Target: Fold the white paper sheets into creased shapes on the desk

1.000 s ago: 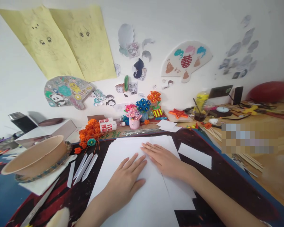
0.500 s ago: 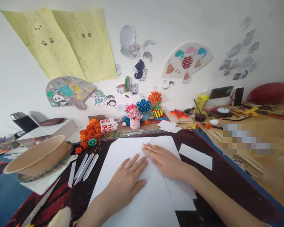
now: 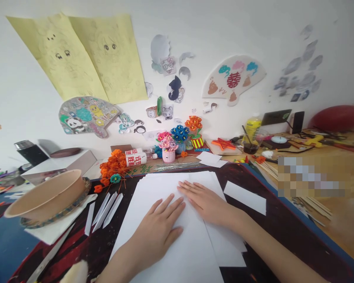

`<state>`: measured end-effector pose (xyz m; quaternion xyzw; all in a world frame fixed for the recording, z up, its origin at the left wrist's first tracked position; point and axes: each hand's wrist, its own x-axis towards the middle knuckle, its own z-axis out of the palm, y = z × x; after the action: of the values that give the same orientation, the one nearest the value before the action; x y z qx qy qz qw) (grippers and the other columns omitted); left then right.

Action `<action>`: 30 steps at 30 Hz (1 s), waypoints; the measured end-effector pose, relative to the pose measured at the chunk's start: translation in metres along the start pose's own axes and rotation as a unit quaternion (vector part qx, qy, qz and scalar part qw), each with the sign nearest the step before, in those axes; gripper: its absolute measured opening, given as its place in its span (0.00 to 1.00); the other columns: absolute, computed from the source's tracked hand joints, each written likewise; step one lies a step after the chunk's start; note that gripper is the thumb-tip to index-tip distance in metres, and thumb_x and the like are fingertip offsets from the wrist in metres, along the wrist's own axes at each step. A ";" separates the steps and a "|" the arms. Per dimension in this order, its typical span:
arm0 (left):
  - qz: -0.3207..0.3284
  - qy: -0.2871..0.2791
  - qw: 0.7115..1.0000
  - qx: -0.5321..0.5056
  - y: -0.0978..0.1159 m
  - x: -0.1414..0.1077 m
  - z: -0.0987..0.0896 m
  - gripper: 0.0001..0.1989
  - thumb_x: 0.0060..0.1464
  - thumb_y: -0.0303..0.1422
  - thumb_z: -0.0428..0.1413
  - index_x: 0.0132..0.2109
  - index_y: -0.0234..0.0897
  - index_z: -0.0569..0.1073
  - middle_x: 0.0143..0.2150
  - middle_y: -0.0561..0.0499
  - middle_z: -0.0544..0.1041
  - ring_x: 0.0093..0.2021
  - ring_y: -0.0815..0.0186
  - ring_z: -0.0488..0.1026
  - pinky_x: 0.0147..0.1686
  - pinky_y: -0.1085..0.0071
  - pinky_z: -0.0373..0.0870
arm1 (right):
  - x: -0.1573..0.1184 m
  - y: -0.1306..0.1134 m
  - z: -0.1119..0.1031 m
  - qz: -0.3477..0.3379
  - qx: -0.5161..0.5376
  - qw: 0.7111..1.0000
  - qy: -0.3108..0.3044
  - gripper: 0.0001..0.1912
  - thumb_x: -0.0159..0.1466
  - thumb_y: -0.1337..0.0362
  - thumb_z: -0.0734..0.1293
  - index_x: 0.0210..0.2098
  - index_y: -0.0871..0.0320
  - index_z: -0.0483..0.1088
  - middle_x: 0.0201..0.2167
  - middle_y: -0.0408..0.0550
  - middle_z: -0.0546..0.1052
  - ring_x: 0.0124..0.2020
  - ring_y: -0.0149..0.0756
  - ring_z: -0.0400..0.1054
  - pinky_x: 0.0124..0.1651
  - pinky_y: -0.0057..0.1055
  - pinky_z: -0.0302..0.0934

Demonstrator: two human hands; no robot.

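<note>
White paper sheets lie overlapping on the dark mat in the middle of the view. My left hand rests flat on the top sheet with its fingers spread and holds nothing. Beside it to the right, my right hand lies palm down near the edge of the same sheet, fingers stretched out. The two hands do not touch. A small white paper rectangle is to the right, and several folded paper strips are on the left.
At the left are a tan bowl and scissors. Orange fuzzy flowers, a white bottle and a pink flower pot line the back. A cup of dark drink and wooden sticks are on the right.
Both hands hold nearly the same pose on the paper. The whole view has shifted slightly, with the wall items sitting a little lower.
</note>
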<state>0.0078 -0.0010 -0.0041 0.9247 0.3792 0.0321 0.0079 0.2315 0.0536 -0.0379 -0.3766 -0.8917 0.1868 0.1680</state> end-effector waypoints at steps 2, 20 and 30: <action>-0.001 -0.006 1.000 0.005 0.000 0.000 0.000 0.27 0.66 0.38 0.45 0.69 0.44 0.50 0.69 0.51 0.55 0.69 0.56 0.49 0.63 0.51 0.56 | 0.000 0.000 0.001 0.000 -0.011 1.000 0.000 0.27 0.71 0.65 0.48 0.69 0.53 0.48 0.70 0.42 0.50 0.70 0.33 0.41 0.70 0.43 0.41; -0.010 -0.027 1.000 -0.002 0.001 0.003 -0.005 0.26 0.67 0.40 0.41 0.69 0.47 0.49 0.69 0.55 0.54 0.69 0.55 0.50 0.63 0.51 0.57 | 0.018 0.004 0.008 0.098 -0.119 0.985 0.078 0.28 0.70 0.64 0.49 0.66 0.70 0.53 0.67 0.56 0.56 0.68 0.41 0.48 0.68 0.43 0.47; -0.014 -0.035 0.999 -0.002 0.002 0.003 -0.004 0.26 0.68 0.40 0.40 0.69 0.47 0.48 0.70 0.55 0.52 0.69 0.55 0.48 0.63 0.50 0.57 | 0.022 0.024 0.007 0.153 -0.125 0.970 0.139 0.27 0.69 0.67 0.51 0.65 0.69 0.56 0.65 0.55 0.62 0.67 0.44 0.51 0.66 0.44 0.49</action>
<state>0.0108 -0.0006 0.0004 0.9199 0.3915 0.0004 0.0234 0.2284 0.0843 -0.0511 -0.5489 -0.8075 0.0436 0.2115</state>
